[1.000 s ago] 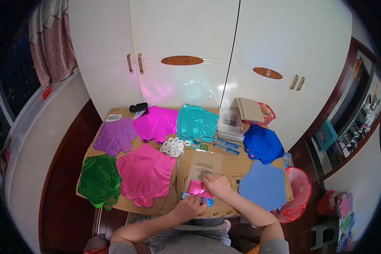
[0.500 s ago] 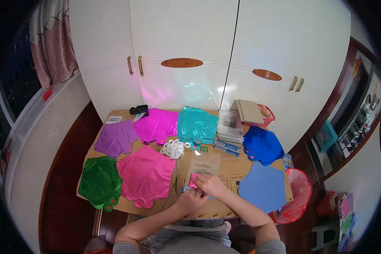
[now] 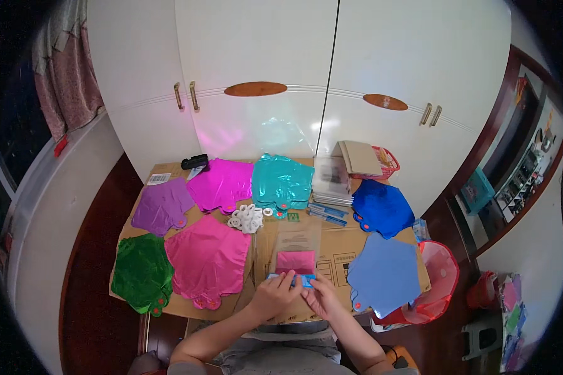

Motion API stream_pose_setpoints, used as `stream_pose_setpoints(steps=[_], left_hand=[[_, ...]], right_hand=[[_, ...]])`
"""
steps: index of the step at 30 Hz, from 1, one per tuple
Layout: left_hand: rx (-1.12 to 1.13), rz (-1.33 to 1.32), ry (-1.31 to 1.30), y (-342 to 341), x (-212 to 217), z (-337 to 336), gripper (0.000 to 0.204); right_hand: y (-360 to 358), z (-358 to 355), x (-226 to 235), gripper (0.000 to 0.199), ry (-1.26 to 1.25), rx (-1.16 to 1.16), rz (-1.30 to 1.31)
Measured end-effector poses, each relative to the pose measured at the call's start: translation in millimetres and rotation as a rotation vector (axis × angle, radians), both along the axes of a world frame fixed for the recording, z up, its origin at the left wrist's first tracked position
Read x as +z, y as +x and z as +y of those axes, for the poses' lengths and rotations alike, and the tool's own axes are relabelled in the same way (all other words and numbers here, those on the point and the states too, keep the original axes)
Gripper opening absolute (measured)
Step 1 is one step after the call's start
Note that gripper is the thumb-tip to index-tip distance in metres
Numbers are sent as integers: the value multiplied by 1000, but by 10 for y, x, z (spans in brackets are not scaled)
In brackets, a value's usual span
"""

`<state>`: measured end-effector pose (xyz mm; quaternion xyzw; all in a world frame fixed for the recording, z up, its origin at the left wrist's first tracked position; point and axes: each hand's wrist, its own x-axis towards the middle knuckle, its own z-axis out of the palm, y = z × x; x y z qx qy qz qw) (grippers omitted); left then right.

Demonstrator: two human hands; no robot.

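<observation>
In front of me lies a small folded pink foil packet (image 3: 296, 262), on or inside a clear plastic bag (image 3: 299, 239); I cannot tell which. Along the packet's near edge runs a blue-and-white printed strip (image 3: 309, 280). My left hand (image 3: 275, 294) has its fingers bent and pressed on the strip's left part. Thumb and fingers of my right hand (image 3: 323, 295) close on its right end. Left of the bag is a stack of flat pink foil balloons (image 3: 207, 259). White ribbon rolls (image 3: 246, 219) are heaped beyond.
Cardboard covers the table (image 3: 263, 275). Flat foil balloons in green (image 3: 141, 272), purple (image 3: 162, 205), magenta (image 3: 221, 184), teal (image 3: 283, 181), dark blue (image 3: 383, 208) and light blue (image 3: 385, 275) ring the work spot. Stacked plastic bags (image 3: 331, 181) and a red basket (image 3: 388, 161) stand behind; a red bin (image 3: 441, 278) is at right.
My right hand has come off the pink packet and shifted right and nearer, onto the strip's end. The packet now shows whole and flat. The view has shifted slightly.
</observation>
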<state>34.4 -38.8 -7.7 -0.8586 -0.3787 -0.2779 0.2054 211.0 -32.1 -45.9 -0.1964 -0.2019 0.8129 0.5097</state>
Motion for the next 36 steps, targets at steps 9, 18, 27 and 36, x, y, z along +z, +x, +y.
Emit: stream_pose_setpoints(steps=[9,18,27,36], left_hand=[[-12,-58,27,-38,85,-17,24],[211,-1156,-635,-211,202,-93,11],[-97,-1591,-1313,-304,16,-127,12],[-135,-1521,-1258,-224,149,-193,17]], right_hand=[[-28,-18,113,29,148,-73,-268],[35,-48,170,24,200,-70,-257],[132,-43,220,32,258,78,-219],[184,-109,424,27,327,155,-421]])
